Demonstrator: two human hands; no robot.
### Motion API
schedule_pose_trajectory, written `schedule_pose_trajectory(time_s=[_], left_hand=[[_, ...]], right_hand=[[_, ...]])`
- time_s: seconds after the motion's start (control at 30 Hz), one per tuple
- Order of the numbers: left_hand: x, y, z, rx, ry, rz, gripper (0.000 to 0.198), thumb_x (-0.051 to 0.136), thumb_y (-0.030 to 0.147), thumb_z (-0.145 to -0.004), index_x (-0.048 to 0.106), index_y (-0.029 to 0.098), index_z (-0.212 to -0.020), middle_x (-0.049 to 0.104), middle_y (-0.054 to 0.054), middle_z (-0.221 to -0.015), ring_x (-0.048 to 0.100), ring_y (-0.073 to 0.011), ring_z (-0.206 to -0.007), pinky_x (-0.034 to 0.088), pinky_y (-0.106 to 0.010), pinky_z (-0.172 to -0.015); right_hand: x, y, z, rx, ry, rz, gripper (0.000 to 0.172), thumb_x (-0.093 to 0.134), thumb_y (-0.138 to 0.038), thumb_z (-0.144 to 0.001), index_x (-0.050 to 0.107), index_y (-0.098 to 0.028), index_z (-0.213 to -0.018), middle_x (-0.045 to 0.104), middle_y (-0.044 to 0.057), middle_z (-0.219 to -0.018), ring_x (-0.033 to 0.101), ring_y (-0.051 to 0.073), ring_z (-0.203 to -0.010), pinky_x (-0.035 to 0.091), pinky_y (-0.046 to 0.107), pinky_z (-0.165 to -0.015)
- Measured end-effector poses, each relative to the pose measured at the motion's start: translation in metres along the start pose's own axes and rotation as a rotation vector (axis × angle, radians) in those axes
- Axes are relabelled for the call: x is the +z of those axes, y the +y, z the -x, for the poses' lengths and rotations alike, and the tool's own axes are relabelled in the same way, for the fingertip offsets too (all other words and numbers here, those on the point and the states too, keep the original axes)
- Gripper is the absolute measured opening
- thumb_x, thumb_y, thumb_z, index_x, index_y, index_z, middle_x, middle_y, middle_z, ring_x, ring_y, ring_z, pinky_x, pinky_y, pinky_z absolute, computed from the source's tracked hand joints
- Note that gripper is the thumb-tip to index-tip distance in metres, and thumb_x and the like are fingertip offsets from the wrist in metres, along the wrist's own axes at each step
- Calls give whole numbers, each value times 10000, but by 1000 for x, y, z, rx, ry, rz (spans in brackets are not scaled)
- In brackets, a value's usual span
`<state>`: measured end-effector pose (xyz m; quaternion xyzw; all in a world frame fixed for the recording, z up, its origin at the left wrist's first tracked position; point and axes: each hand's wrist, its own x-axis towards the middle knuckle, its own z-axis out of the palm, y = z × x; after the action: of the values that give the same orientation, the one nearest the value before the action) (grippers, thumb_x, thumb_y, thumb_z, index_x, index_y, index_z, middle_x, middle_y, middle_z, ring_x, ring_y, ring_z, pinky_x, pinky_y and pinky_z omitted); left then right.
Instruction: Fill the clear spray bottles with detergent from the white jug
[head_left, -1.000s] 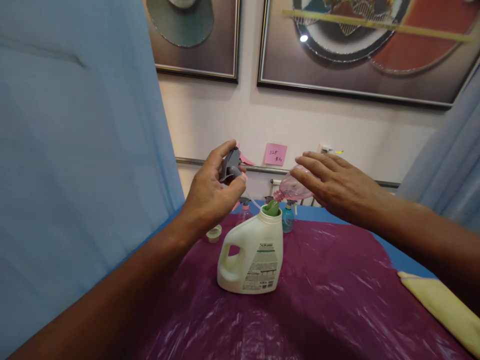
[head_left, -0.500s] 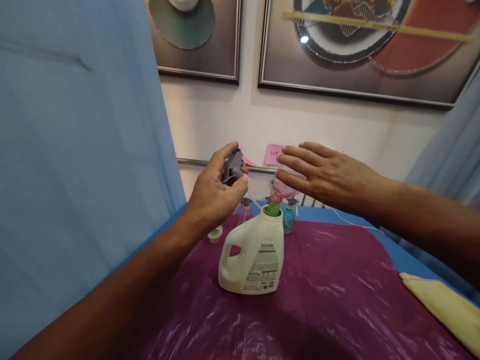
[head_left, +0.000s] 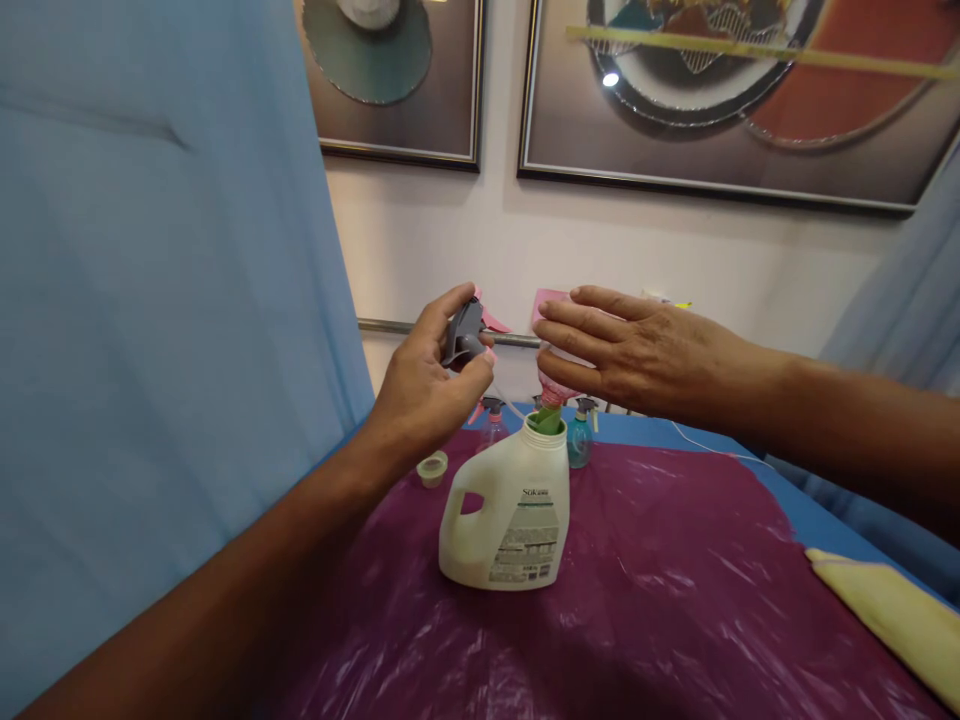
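My left hand (head_left: 439, 365) is closed on a grey spray head (head_left: 463, 335) with a pink trigger. Its thin tube slants down to the mouth of a white detergent jug (head_left: 510, 520), which stands upright on the table. A clear pink bottle (head_left: 555, 375) is turned neck down at the jug's mouth, its neck against the green spout (head_left: 547, 420) there. My right hand (head_left: 622, 345) is around this bottle, fingers stretched across its near side and hiding most of it; the thumb is out of sight.
Behind the jug stand a pink spray bottle (head_left: 493, 425) and a blue one (head_left: 579, 435). A small cap (head_left: 432, 469) lies left of the jug. Purple plastic sheeting (head_left: 660, 560) covers the table. A yellow cloth (head_left: 885, 610) lies at the right; a blue curtain (head_left: 165, 300) hangs at the left.
My right hand has shifted slightly left with the pink bottle, which now stands more upright over the jug. My left hand and the spray head have hardly moved.
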<state>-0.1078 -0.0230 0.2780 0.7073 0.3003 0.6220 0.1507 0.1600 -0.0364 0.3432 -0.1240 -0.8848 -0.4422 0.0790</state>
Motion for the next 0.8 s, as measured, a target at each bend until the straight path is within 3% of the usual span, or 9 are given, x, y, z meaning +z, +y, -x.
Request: schedule_pose_trajectory(time_s=[0.17,0.37,0.5,0.67,0.8], left_hand=[[-1,0,-3,14,31,14,698,756,162,-893,570,263,-1559,757,-57,-1124,721,-215,-1009,603,-382,-912],[-6,2,-2,-11,66,9,698,765,186,-897,564,278,-1559,764,-61,-1132,724,-216,-1011,622,-388,-889],[-8,1,-3,8,116,13,685,784,198,-886,577,253,-1536,771,-81,-1190,732,-216,-1059,612,-418,-990],[-12,-2,-5,2,220,58,700,836,190,-842,609,254,-1502,785,-70,-1170,737,-221,-1080,616,-396,-1000],[-19,2,-9,21,347,105,686,859,150,-816,644,266,-1457,776,-42,-1151,736,-226,-1121,605,-407,-1049]], right_hand=[[5,-5,9,120,-1,-13,489,552,13,-996,673,-236,-1398,691,80,-1494,557,354,-1524,439,641,-1295],[52,-27,61,508,41,-116,622,710,-145,-921,564,-198,-1523,637,210,-1527,603,460,-1419,506,715,-1162],[90,-63,83,783,190,-390,731,773,-319,-912,486,-256,-1581,642,183,-1504,635,424,-1376,557,669,-1126],[127,-118,82,1081,334,-740,782,785,-385,-905,446,-307,-1606,599,144,-1582,598,375,-1458,510,627,-1216],[151,-145,79,1200,365,-875,776,780,-412,-891,472,-282,-1591,579,165,-1619,562,390,-1506,471,643,-1250]])
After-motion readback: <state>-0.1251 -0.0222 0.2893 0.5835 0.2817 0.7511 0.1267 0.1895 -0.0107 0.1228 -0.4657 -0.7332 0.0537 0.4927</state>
